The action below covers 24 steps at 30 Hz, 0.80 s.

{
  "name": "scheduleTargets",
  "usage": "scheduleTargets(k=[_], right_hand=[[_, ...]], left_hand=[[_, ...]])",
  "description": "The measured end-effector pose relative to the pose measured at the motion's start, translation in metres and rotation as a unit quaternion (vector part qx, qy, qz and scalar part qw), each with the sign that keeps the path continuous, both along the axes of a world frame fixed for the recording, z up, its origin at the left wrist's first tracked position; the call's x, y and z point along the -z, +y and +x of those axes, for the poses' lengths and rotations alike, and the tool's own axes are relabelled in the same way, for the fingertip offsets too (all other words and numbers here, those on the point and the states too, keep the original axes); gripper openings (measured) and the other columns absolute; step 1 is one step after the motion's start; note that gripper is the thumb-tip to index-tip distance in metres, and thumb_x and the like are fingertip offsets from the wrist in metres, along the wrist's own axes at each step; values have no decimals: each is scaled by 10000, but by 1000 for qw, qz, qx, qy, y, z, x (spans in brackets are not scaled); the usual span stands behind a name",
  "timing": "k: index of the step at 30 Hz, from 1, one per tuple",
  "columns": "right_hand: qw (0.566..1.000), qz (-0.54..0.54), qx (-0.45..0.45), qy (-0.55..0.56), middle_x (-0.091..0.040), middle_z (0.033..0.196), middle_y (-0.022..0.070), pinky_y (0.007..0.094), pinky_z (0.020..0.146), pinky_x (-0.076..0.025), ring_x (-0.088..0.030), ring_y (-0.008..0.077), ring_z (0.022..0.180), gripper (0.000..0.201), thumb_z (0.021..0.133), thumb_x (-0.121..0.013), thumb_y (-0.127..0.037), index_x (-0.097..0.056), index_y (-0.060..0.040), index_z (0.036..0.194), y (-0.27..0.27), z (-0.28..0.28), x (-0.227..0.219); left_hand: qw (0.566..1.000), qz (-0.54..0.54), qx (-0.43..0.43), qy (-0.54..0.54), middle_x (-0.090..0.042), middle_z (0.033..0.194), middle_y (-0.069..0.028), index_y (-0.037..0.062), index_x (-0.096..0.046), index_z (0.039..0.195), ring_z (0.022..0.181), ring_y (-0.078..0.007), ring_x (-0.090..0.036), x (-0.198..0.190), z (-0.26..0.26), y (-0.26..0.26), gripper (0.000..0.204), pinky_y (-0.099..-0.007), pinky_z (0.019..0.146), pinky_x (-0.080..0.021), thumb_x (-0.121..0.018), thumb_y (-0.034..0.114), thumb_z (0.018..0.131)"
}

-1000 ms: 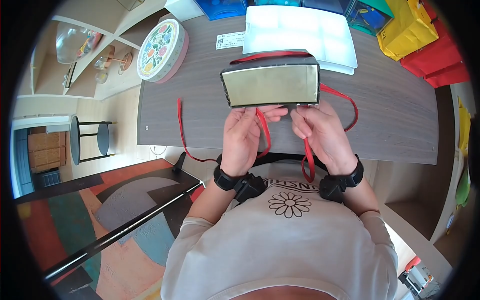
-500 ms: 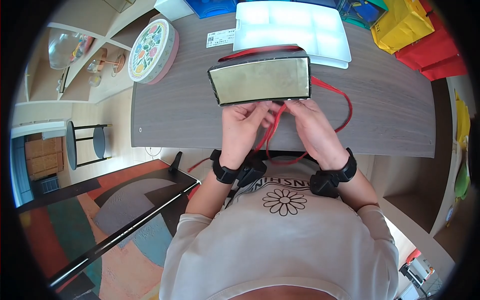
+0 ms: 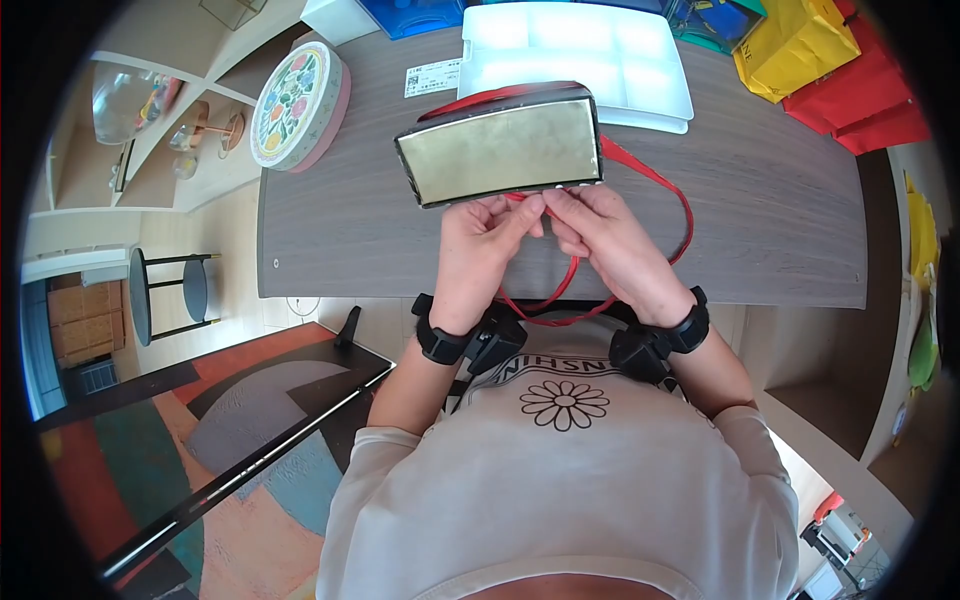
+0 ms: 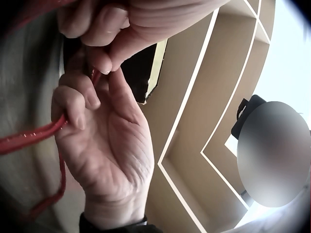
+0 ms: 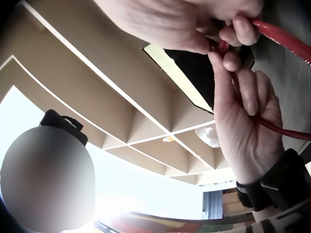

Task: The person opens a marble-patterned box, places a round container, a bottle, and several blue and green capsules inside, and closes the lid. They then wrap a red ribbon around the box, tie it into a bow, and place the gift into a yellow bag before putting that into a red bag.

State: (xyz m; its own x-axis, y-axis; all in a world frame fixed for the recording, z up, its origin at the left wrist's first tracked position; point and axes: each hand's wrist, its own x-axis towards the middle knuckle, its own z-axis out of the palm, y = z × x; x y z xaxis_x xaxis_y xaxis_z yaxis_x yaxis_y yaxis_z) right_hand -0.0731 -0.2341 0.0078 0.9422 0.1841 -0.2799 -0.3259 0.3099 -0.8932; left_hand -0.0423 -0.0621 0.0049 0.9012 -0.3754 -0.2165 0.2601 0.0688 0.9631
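A black-edged box with a gold-coloured face (image 3: 505, 150) is tilted above the desk (image 3: 770, 230), a red ribbon (image 3: 689, 210) running along its far edge and looping down on the right. Just below the box's near edge, my left hand (image 3: 474, 250) pinches the ribbon between thumb and fingers. Beside it, my right hand (image 3: 618, 245) also pinches the ribbon, thumb tips almost meeting. In the left wrist view, a strand of ribbon (image 4: 31, 136) passes through the right hand's curled fingers (image 4: 73, 104). Fingers hide where the strands cross.
Behind the box lies a white compartment tray (image 3: 655, 95), with a paper label (image 3: 430, 78) beside it. A round floral-lidded box (image 3: 292, 105) stands at the left. Yellow (image 3: 795, 50) and red (image 3: 860, 105) bags are at the right. A colourful panel (image 3: 190, 470) stands at lower left.
The hands have come together, their fingertips meeting on the ribbon. The ribbon end hanging at the left has been drawn in. The box has shifted left in view and tilted, its right side higher.
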Motion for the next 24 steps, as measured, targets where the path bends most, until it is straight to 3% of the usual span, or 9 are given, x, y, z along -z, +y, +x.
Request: scheduleTargets(k=[3,6,14,18,21,24], right_hand=[[1000,-2,7,9,-504,821,-16,214,550,-288,-326,39,612,198,1047,-543,-208,-593,-19,1013,2,-2,-8],[998,47,25,13,-545,861,-1,210,549,-298,-347,34,612,161,1035,-566,-179,-585,-19,1038,3,-7,-4],[976,212,41,40,-627,941,78,210,540,-344,-421,39,613,232,1048,-505,-149,-563,19,1198,-1,-6,3],[969,238,29,51,-640,954,96,209,540,-353,-419,42,601,231,1050,-487,-147,-571,24,1181,-4,-6,5],[968,240,33,62,-644,953,97,210,532,-352,-421,42,594,225,1048,-495,-152,-577,23,1164,-5,-6,3],[976,208,40,57,-653,920,94,218,509,-353,-429,46,571,214,1041,-507,-155,-583,20,1139,-6,-6,5]], left_hand=[[996,-13,-50,-68,-645,728,18,-33,-703,1014,580,-5,-487,-4,-3,-11,173,-189,520,-337,-688,131,960],[996,-17,-64,-66,-643,737,4,-43,-727,1028,619,-20,-480,3,-2,-12,169,-194,558,-315,-700,91,928],[996,38,29,-76,-685,777,5,5,-759,1051,661,-24,-521,-3,13,14,158,-194,615,-377,-679,60,926],[989,38,49,-136,-744,876,-22,-7,-759,1051,769,-24,-613,-5,12,15,155,-186,710,-466,-681,31,923],[977,137,85,-142,-762,949,-46,-13,-761,1037,853,-41,-650,-14,13,16,145,-200,772,-503,-698,4,907],[979,97,49,-173,-748,888,-23,-19,-761,1011,779,-19,-616,-6,13,14,135,-186,700,-482,-727,2,882]])
